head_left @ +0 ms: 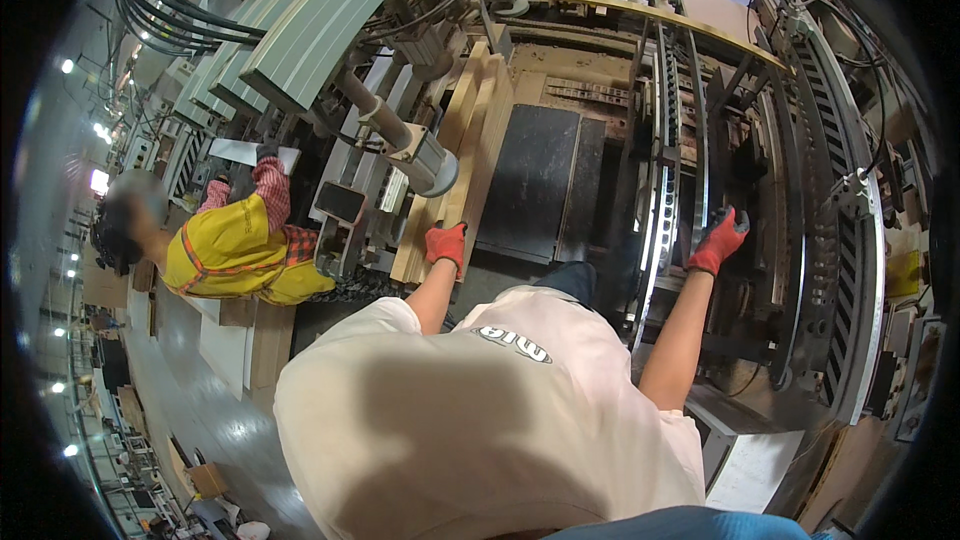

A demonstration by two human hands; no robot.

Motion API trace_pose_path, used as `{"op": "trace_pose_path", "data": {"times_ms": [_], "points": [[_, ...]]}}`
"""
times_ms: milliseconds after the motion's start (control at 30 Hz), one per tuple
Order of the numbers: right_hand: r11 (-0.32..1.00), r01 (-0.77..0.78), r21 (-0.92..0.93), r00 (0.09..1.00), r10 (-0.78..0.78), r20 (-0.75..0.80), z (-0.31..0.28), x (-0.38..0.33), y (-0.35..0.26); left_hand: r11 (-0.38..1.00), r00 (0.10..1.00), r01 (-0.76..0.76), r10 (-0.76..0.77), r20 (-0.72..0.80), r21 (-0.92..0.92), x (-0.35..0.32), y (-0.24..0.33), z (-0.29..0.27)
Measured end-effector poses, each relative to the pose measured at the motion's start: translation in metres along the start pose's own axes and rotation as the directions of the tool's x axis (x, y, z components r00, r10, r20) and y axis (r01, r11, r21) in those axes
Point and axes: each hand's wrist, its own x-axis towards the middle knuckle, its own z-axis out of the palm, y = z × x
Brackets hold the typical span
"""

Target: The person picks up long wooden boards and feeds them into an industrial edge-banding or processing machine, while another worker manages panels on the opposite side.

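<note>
Your left hand (446,245), in a red glove, lay flat on the near end of the wooden boards (462,155) stacked on the machine. Your right hand (717,238), also gloved, gripped a metal rail (700,130), well apart from the left. A person in a yellow vest (230,250) stood at your left.

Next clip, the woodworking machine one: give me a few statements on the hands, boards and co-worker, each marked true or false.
1. Both hands wear red gloves. True: left hand, right hand.
2. The left hand rests on the wooden boards. True.
3. The right hand holds a board. False: it rests on the machine's curved metal rail.
4. The co-worker wears a blue vest. False: it is yellow.
5. The co-worker stands on the person's right. False: on the left.
</note>
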Motion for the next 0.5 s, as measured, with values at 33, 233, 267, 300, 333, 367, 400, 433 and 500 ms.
{"op": "trace_pose_path", "data": {"times_ms": [33,233,267,300,333,367,400,433,500], "points": [[0.999,-0.011,-0.034,1.0,0.011,0.012,0.003,-0.004,-0.003,0.998,0.999,0.045,-0.046,0.017,0.042,0.007,-0.003,0.004],[0.999,0.013,-0.03,1.0,-0.013,0.026,-0.002,0.0,-0.007,0.98,0.97,-0.171,0.185,-0.159,0.097,0.025,0.024,0.013],[0.999,0.022,-0.042,1.0,-0.021,0.023,-0.002,-0.003,-0.008,0.985,0.978,-0.141,0.155,-0.137,0.103,0.018,0.036,0.001],[0.998,0.025,-0.05,0.999,-0.024,0.022,0.0,-0.005,-0.01,0.988,0.985,-0.109,0.123,-0.122,0.113,0.015,0.042,-0.008],[0.999,-0.037,-0.019,0.998,0.038,0.051,0.001,-0.007,-0.011,0.989,0.985,-0.13,0.138,-0.107,0.073,0.03,0.031,-0.003],[0.995,-0.099,0.009,0.992,0.098,0.081,0.003,-0.008,-0.012,0.98,0.978,-0.083,0.115,-0.172,0.18,0.033,0.029,-0.002],[0.988,-0.153,0.026,0.983,0.149,0.102,0.0,-0.007,-0.013,0.959,0.97,-0.037,0.103,-0.222,0.281,0.021,0.041,-0.008],[0.996,-0.088,0.013,0.993,0.086,0.084,-0.002,-0.005,-0.01,0.924,0.955,0.015,0.1,-0.279,0.381,0.012,0.047,-0.014],[0.999,0.042,-0.02,0.998,-0.041,0.057,-0.002,-0.001,-0.002,0.882,0.926,-0.058,0.223,-0.305,0.467,0.001,0.048,-0.013]]}}
